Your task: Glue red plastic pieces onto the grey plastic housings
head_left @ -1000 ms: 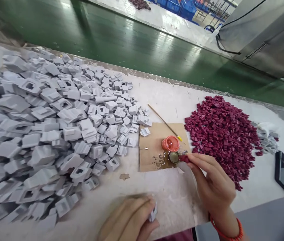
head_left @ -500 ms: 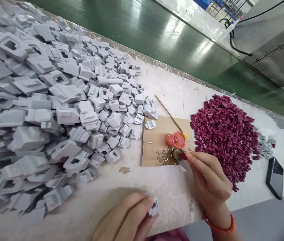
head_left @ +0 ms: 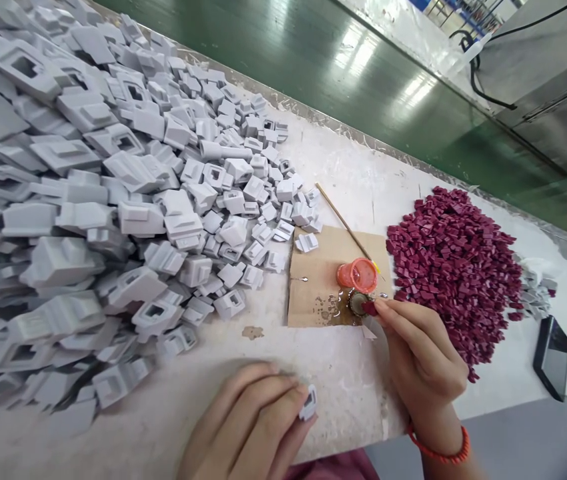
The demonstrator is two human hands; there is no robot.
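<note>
At lower centre of the frame, the left hand [head_left: 256,427] pinches a small grey block [head_left: 309,404]. Apart from it, right of centre, the right hand [head_left: 426,363] pinches a maroon chip [head_left: 370,309] at the rim of a round cap [head_left: 357,303] on brown cardboard [head_left: 299,308].

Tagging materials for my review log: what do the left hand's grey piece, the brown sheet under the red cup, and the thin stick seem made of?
Grey piece: probably moulded plastic, matte; crisp edges and even colour suggest it.
Brown sheet: likely cardboard, dull, darkened where it looks wet.
Thin stick: perhaps wood or bamboo, from its brownish colour; finish too small to judge.
</note>
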